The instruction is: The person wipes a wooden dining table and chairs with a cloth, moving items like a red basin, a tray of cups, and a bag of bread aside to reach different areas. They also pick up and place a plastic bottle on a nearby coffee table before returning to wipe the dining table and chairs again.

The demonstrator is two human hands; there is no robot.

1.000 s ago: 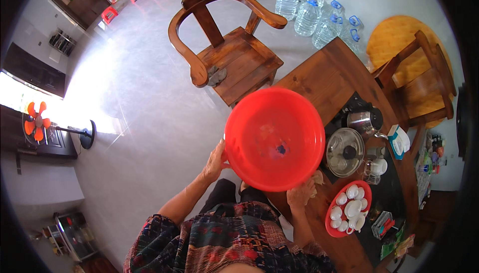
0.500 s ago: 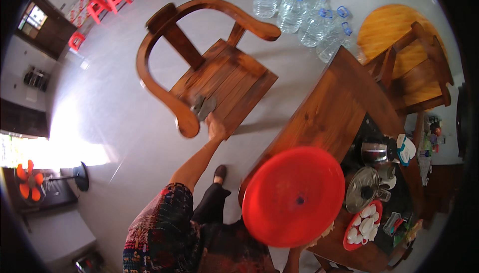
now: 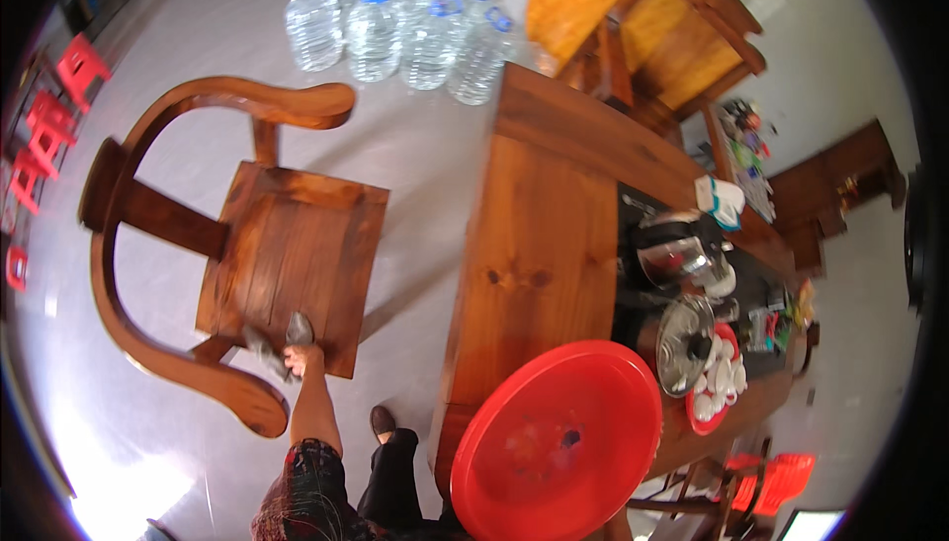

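Grey cloth (image 3: pixel 280 340): on front edge of wooden armchair (image 3: pixel 287 254) seat, gripped in closed left hand (image 3: pixel 295 358). Red basin (image 3: pixel 557 442): large, round, over near end of wooden tabletop (image 3: pixel 539 245); right hand hidden beneath it, grip cannot be told. Beyond: steel pot lid (image 3: pixel 685 341), red plate of white cups (image 3: pixel 714 388), water bottles (image 3: pixel 400 27) on floor.
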